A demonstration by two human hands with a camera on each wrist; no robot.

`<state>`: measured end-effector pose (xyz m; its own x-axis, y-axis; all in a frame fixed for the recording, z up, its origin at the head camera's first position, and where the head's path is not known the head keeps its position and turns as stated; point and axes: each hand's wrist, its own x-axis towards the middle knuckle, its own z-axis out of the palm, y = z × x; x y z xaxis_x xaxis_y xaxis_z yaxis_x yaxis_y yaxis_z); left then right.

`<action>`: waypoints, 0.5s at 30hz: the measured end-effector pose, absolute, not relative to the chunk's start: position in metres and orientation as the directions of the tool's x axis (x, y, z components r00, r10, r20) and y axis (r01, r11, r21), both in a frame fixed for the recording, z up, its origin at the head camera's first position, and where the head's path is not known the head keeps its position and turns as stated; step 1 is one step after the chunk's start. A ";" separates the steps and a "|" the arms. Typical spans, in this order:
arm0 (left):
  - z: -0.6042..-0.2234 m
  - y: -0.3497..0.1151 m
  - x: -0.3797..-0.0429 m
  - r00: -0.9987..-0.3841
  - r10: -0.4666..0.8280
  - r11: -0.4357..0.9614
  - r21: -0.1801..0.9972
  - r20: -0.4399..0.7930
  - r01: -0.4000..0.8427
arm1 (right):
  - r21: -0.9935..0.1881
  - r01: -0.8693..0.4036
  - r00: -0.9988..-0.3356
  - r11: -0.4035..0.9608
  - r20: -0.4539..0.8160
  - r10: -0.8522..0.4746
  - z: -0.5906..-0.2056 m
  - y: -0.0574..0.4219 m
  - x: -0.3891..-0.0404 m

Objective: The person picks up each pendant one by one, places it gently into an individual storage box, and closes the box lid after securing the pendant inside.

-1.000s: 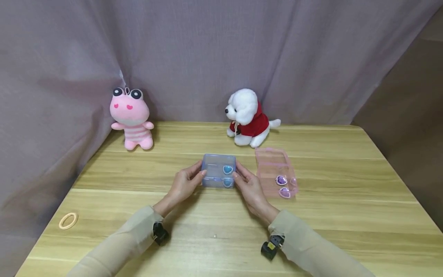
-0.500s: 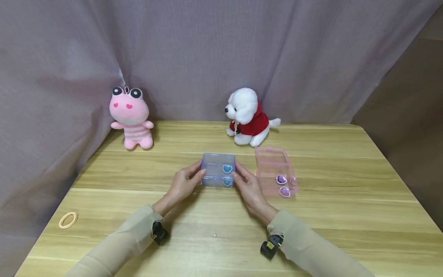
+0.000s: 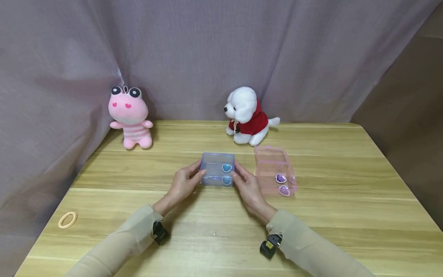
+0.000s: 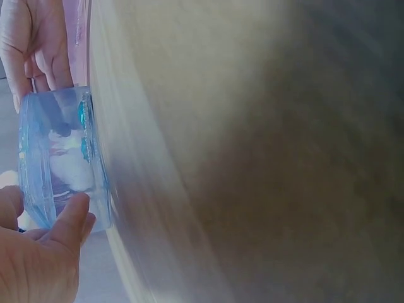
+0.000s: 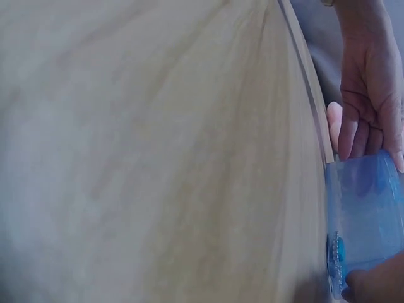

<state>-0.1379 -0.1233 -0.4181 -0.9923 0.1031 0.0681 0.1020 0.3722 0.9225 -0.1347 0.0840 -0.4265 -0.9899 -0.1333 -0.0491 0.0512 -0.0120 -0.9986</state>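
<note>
A see-through blue plastic box (image 3: 211,163) sits on the table with its lid down. Two blue heart-shaped gems (image 3: 226,167) with beaded rims lie inside, towards its right end. My left hand (image 3: 183,186) grips the box's left end, thumb at the front. The right hand (image 3: 252,191) holds the opposite end in the same way. In the left wrist view the box (image 4: 63,158) stands between both hands, its base near the tabletop. The right wrist view shows part of the box (image 5: 366,202) at the lower right edge.
Right of my right hand lies a pink clear box (image 3: 266,173), lid raised, with purple heart gems (image 3: 280,178). A white plush dog (image 3: 242,104) in red and a pink plush frog (image 3: 129,111) stand at the back. A pale ring (image 3: 67,220) lies near the left edge.
</note>
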 end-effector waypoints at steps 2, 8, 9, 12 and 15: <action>-0.418 -0.123 -0.138 -0.992 0.102 0.375 0.921 0.074 0.107 | -0.998 0.056 -0.989 -0.032 -0.051 -0.136 -0.426 0.084 -0.135; -0.418 -0.122 -0.138 -0.993 0.098 0.393 0.914 0.072 0.105 | -0.989 0.082 -0.987 -0.126 -0.063 -0.145 -0.428 0.082 -0.136; -0.418 -0.122 -0.138 -0.993 0.098 0.396 0.912 0.071 0.105 | -0.987 0.086 -0.987 -0.138 -0.066 -0.144 -0.428 0.082 -0.136; -0.417 -0.122 -0.139 -0.993 0.097 0.406 0.908 0.071 0.105 | -0.984 0.086 -0.987 -0.155 -0.064 -0.147 -0.428 0.082 -0.136; -0.417 -0.121 -0.139 -0.993 0.097 0.413 0.904 0.072 0.106 | -0.985 0.083 -0.987 -0.153 -0.061 -0.148 -0.428 0.082 -0.135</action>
<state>-0.1386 -0.1214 -0.4167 -0.9927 0.0967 0.0718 0.1057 0.4133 0.9044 -0.1354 0.0824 -0.4280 -0.9872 -0.1477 -0.0607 0.0834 -0.1527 -0.9848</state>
